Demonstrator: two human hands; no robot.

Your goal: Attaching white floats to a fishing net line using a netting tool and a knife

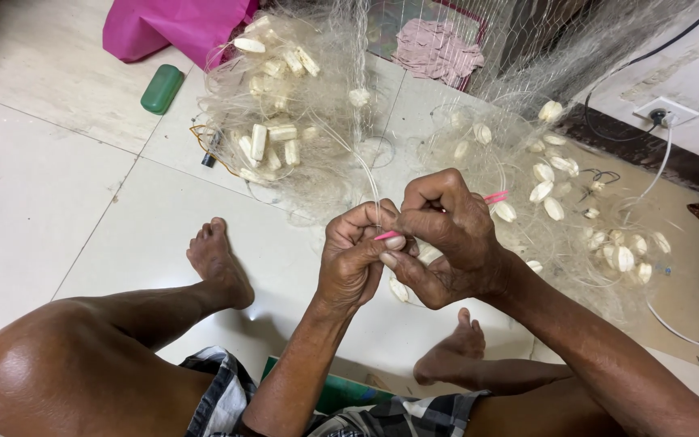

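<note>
We see both hands pressed together above the pale floor tiles. The left hand curls tight, pinching a slim pink needle and fine translucent net. The right hand closes around the needle's other end. Smooth white oval floats dot the wispy mesh.

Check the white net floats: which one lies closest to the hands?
The oval white float just below the two hands, between the left hand and right hand. The other floats sit farther off, in the heaps of net up left and to the right.
</note>
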